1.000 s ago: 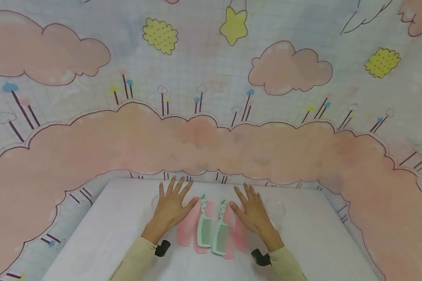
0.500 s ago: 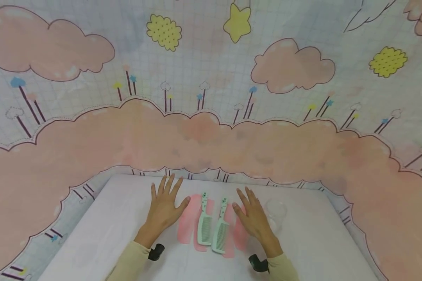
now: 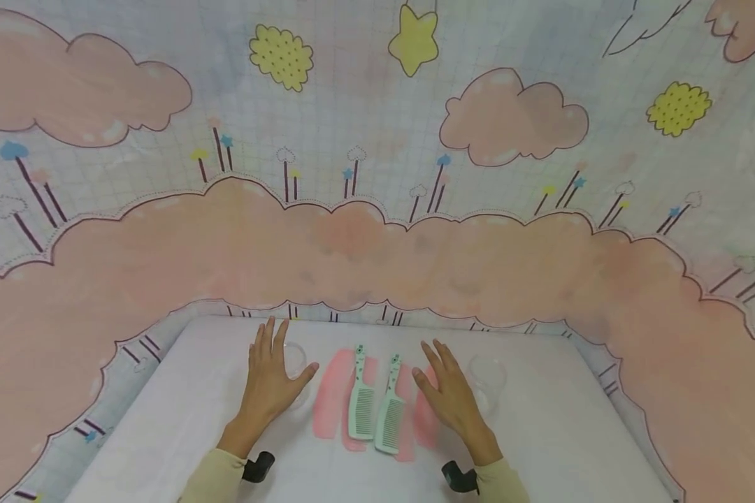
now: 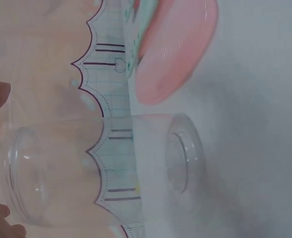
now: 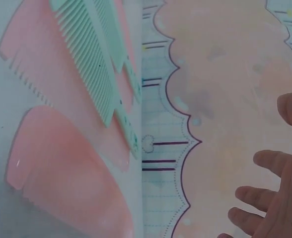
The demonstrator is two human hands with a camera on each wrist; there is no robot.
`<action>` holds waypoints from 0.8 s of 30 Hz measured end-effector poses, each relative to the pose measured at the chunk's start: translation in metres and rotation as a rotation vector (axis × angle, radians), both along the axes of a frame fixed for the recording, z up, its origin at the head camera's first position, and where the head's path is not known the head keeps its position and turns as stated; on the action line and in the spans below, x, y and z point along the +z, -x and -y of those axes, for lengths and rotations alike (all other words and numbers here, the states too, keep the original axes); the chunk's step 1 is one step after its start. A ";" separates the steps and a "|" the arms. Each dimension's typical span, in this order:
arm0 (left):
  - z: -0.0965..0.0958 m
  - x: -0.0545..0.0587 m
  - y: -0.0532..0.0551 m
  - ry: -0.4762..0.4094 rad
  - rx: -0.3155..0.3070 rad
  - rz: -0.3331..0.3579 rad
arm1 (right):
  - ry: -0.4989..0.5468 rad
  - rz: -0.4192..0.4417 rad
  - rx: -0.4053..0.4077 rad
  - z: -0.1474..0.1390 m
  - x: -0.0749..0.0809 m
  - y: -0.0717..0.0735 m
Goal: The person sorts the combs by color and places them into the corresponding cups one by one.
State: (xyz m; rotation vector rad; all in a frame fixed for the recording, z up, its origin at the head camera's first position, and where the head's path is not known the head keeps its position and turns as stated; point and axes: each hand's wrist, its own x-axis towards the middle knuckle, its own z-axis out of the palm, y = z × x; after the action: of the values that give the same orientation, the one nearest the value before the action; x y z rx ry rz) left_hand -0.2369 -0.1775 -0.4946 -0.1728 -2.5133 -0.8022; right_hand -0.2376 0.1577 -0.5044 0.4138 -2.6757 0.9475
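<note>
My left hand (image 3: 267, 388) hovers over the left side of the table, fingers straight and thumb spread wide. A clear, round jar (image 4: 183, 163) stands upright by it; in the head view it shows between forefinger and thumb. In the left wrist view a thumb and fingertips appear at the edge, apart from the jar. Two mint-green combs (image 3: 361, 412) with patterned handles lie side by side on several pink combs (image 3: 330, 398). My right hand (image 3: 454, 398), fingers extended, is over the rightmost pink comb (image 5: 66, 178), holding nothing. It partly hides that comb in the head view.
A second clear jar (image 3: 487, 370) stands just right of my right hand. The white tabletop (image 3: 572, 433) ends at the back against a wall covering (image 3: 415, 265) printed with clouds and stars. Both wrists carry small black cameras (image 3: 259, 467).
My left hand has moved left, away from the combs, and the left jar now shows between its thumb and forefinger. The right hand stays in nearly the same place. Combs have not moved.
</note>
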 end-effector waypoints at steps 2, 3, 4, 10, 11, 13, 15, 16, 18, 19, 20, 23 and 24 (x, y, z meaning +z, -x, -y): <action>0.002 -0.002 0.001 -0.050 0.003 0.018 | 0.003 -0.004 -0.003 0.001 0.000 0.001; 0.003 -0.003 0.001 -0.079 0.007 0.031 | 0.005 -0.008 -0.006 0.001 0.000 0.002; 0.004 -0.003 0.001 -0.109 0.012 0.051 | 0.010 -0.004 -0.010 0.001 0.000 0.002; 0.007 -0.006 0.000 -0.228 0.057 0.188 | 0.064 0.039 -0.023 0.005 -0.001 0.004; 0.007 -0.006 -0.001 -0.242 0.057 0.208 | 0.071 0.050 -0.030 0.006 -0.001 0.004; 0.008 -0.006 -0.002 -0.262 0.052 0.237 | 0.078 0.074 -0.050 0.007 -0.002 0.005; 0.008 -0.007 -0.002 -0.278 0.047 0.250 | 0.079 0.088 -0.067 0.008 -0.004 0.005; 0.008 -0.007 -0.003 -0.285 0.047 0.252 | 0.076 0.093 -0.073 0.008 -0.005 0.005; 0.009 -0.008 -0.003 -0.296 0.048 0.244 | 0.074 0.102 -0.085 0.008 -0.006 0.006; 0.009 -0.008 -0.003 -0.301 0.051 0.242 | 0.074 0.109 -0.092 0.009 -0.007 0.006; 0.009 -0.008 -0.003 -0.305 0.055 0.244 | 0.076 0.118 -0.100 0.009 -0.008 0.006; 0.010 -0.009 -0.003 -0.317 0.065 0.265 | 0.095 0.156 -0.120 0.009 -0.011 0.006; 0.010 -0.009 -0.004 -0.320 0.070 0.273 | 0.102 0.166 -0.123 0.009 -0.012 0.006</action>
State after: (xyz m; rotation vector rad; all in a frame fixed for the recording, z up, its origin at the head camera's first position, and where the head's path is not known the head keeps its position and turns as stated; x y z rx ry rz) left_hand -0.2333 -0.1872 -0.5037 0.1422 -2.5750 -1.2562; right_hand -0.2435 0.1486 -0.5164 0.1524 -2.7458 1.1200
